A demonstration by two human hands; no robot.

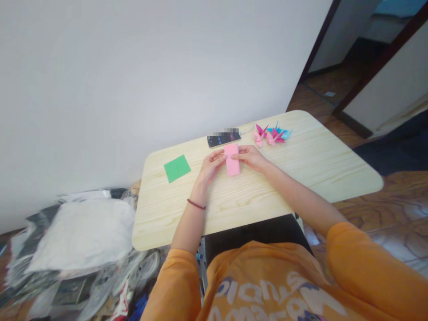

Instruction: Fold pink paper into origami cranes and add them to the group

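Observation:
Between my two hands is a pink sheet of origami paper [232, 166], folded into a narrow upright rectangle. My left hand [213, 164] pinches its left edge, thumb on top and fingers at the side. On the opposite edge, my right hand [250, 157] grips the paper with its thumb laid across the front. The paper is just above or on the tabletop; which of the two I cannot tell. A flat green square of paper [177, 168] lies to the left of my left hand.
A phone [223, 139] with a white cable lies behind the pink paper on the wooden table [321, 165]. Several folded paper cranes [272, 135], pink and blue, stand at the back right. White wall borders the back edge. Plastic-wrapped bags [85, 232] are heaped at the left.

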